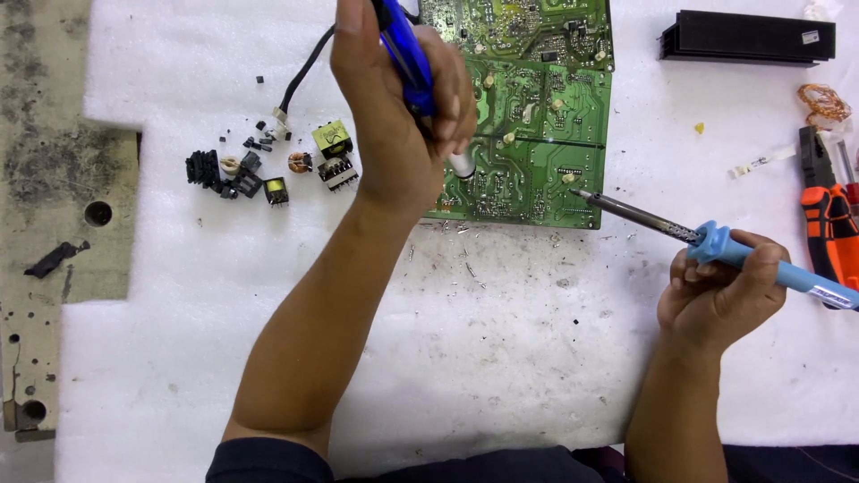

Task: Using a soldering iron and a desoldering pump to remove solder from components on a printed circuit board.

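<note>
A green circuit board (537,134) lies solder side up on white foam at top centre. My left hand (394,116) grips a blue desoldering pump (407,54), its white tip (462,165) resting on the board's left part. My right hand (720,291) holds a light blue soldering iron (761,264) like a pen. The iron's dark metal tip (580,192) touches the board near its lower right edge.
Several removed parts, small transformers and coils (268,165), lie left of the board beside a black cable (304,72). A black heat sink (747,38) sits top right. Orange-handled pliers (828,219) and copper wire (823,103) lie at the right edge. Solder scraps (465,264) dot the foam.
</note>
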